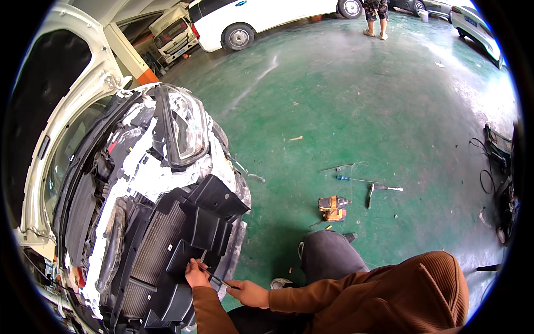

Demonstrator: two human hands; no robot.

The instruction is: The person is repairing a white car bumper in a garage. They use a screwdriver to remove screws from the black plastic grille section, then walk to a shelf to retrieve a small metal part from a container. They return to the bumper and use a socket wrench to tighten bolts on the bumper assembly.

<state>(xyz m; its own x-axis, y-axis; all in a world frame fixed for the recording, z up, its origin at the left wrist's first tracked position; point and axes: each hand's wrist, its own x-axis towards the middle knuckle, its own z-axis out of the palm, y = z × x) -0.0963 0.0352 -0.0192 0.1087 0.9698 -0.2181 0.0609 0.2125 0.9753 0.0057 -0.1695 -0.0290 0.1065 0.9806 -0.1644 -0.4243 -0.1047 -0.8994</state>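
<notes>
In front of me on the left is the stripped front end of a white car, with a black plastic air duct panel [183, 257] fitted ahead of its radiator [153, 245]. My left hand [197, 274] is at this panel, fingers closed around the far end of a slim dark rod-shaped tool [216, 277]. The rod slants down and right to my right hand [251, 294], which is closed on its near end. Whether it is a screwdriver I cannot tell, and its tip is hidden by my left fingers.
An orange and black cordless drill [332, 209], a ratchet wrench [384, 189] and a blue-handled screwdriver [347, 178] lie on the green floor [345, 106]. A headlight [188, 128] sits at the car's corner under the raised hood [41, 111]. A person [376, 14] stands far back.
</notes>
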